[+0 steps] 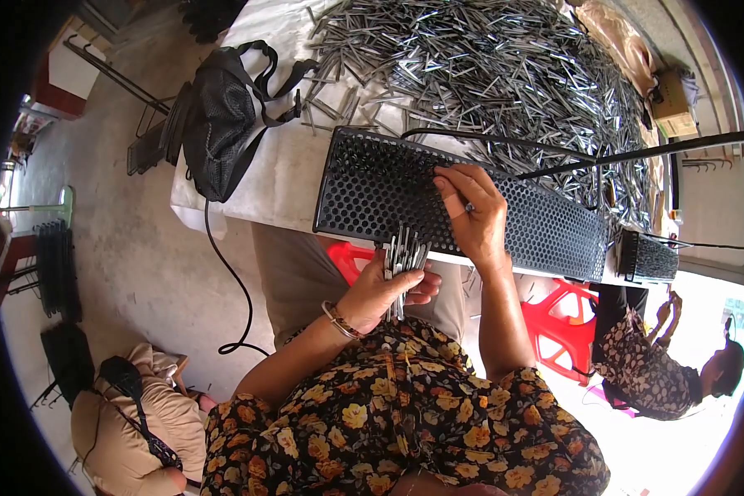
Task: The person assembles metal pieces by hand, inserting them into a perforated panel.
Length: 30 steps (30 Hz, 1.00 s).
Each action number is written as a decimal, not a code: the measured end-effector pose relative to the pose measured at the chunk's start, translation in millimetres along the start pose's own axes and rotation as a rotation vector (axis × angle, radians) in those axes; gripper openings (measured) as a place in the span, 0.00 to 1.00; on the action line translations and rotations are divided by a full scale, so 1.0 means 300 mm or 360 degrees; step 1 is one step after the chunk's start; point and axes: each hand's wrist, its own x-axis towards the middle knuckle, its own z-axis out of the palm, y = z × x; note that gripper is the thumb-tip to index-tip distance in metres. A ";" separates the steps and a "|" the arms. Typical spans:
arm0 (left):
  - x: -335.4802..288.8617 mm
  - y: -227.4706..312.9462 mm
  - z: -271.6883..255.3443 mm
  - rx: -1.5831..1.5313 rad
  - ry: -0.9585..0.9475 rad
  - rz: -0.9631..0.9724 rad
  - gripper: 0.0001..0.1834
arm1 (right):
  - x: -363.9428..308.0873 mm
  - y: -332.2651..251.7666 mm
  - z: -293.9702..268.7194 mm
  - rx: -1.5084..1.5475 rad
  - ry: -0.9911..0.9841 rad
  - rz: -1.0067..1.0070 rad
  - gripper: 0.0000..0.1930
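A bundle of thin silvery metal strips (402, 255) stands upright in my left hand (374, 299), whose fingers are wrapped round it at the near edge of a black tray. This long tray (546, 227) is full of round holes, and dark pieces crowd its far left part. Over the tray's left half hovers my right hand (481, 219), thumb and fingertips pinched together; whatever is between them is too small to make out. Beyond the tray spreads a big heap of similar loose strips (504, 70).
A black mesh bag (223, 124) with straps sits on the table's left corner, a cord trailing from it. A black rod (661, 147) crosses above the tray's right half. A red stool (560, 326) stands below the table. One person (653, 372) works at right; another (140, 422) is at lower left.
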 end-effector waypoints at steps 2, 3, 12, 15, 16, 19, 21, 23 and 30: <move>-0.002 -0.003 0.001 0.0025 0.0008 0.0059 0.16 | -0.015 -0.018 -0.029 0.0175 -0.0041 0.0209 0.08; -0.003 -0.002 0.002 0.0023 0.0008 0.0056 0.16 | -0.023 -0.038 -0.044 0.0328 -0.0114 0.0361 0.08; 0.003 0.013 0.017 0.0016 0.0002 0.0211 0.14 | -0.122 -0.064 -0.085 0.0731 -0.0621 0.0798 0.09; 0.007 -0.001 0.006 -0.0066 0.0071 0.0151 0.14 | -0.112 -0.057 -0.097 0.0703 -0.0531 0.1024 0.09; 0.009 -0.006 0.001 -0.0057 0.0064 0.0135 0.13 | -0.101 -0.056 -0.104 0.0692 -0.0452 0.1088 0.08; 0.009 -0.003 0.018 -0.0068 0.0094 0.0104 0.13 | -0.070 -0.059 -0.095 0.0665 -0.0134 0.1013 0.08; 0.010 -0.003 0.025 -0.0084 0.0128 0.0090 0.14 | -0.046 -0.032 -0.076 0.0517 0.0152 0.0754 0.06; 0.013 -0.009 0.021 -0.0042 0.0116 0.0084 0.13 | -0.026 -0.011 -0.056 0.0390 0.0234 0.0593 0.06; 0.003 -0.002 0.015 -0.0007 0.0101 0.0094 0.12 | -0.002 0.024 -0.027 0.0201 0.0285 0.0419 0.07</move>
